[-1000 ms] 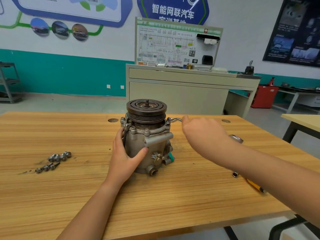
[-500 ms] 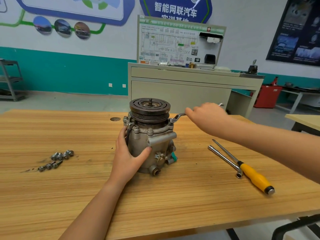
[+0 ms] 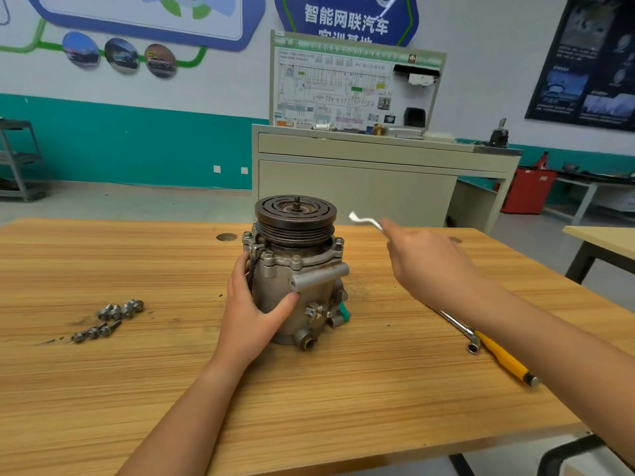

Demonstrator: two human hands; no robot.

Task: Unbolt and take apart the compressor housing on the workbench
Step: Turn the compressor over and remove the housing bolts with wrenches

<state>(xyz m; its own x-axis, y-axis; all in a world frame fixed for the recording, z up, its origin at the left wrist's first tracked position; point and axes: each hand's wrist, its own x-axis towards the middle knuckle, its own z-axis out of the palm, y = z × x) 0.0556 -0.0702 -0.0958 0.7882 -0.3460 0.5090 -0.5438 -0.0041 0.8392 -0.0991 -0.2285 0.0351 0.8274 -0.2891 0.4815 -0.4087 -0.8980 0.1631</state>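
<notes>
The grey metal compressor (image 3: 302,286) stands upright mid-bench, its dark grooved pulley (image 3: 295,214) on top. My left hand (image 3: 254,310) grips the housing's left side, thumb across the front. My right hand (image 3: 426,262) is raised to the right of the pulley and holds a silver offset wrench (image 3: 366,221). The wrench's blurred end hangs in the air, apart from the compressor. Several removed bolts (image 3: 110,319) lie on the bench at the left.
A socket wrench (image 3: 460,328) and a yellow-handled screwdriver (image 3: 505,360) lie on the wooden bench (image 3: 343,389) at the right, partly under my right forearm. A beige cabinet with a wiring display board (image 3: 357,87) stands behind the bench.
My right hand has lifted the wrench off the bolt at the compressor's right rim and pulled it up and to the right. My left hand has kept its grip on the housing.
</notes>
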